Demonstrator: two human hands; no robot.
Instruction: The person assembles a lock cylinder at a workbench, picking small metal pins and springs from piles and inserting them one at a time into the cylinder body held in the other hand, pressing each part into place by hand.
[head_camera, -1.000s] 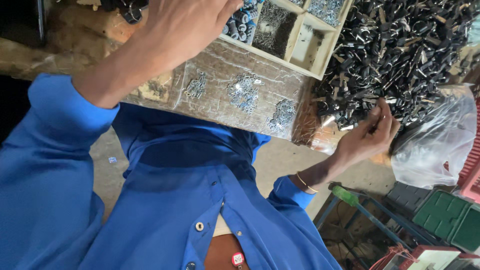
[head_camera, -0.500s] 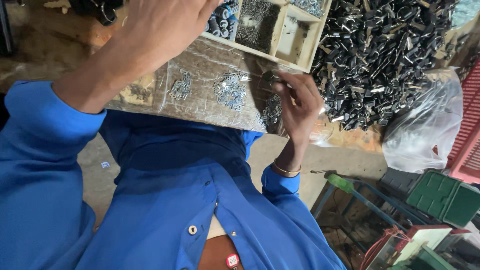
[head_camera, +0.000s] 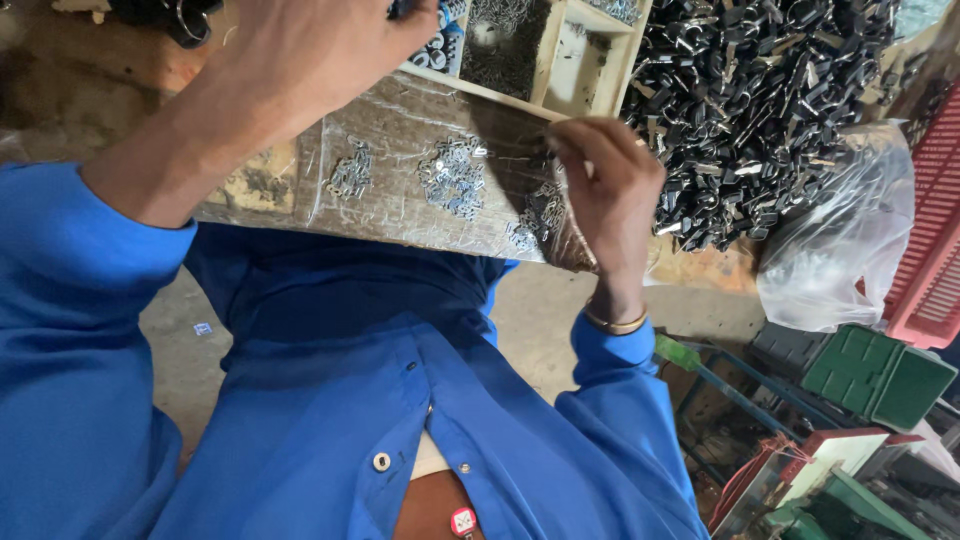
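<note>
The right hand (head_camera: 610, 190) pinches small metal clips (head_camera: 540, 215) lying on the plastic-wrapped table (head_camera: 400, 215), fingers closed on one or two. The left hand (head_camera: 320, 50) reaches into a wooden tray (head_camera: 545, 55); its fingers are hidden. The clips look light, stiff, slippery; best pinched by their edges. A clear bag (head_camera: 830, 250) sits right, with a green box (head_camera: 875, 375) below.

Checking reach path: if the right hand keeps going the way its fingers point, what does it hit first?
The right hand points up-left across the work surface; first in line looks like the wooden divider tray, though depth is unclear.
</note>
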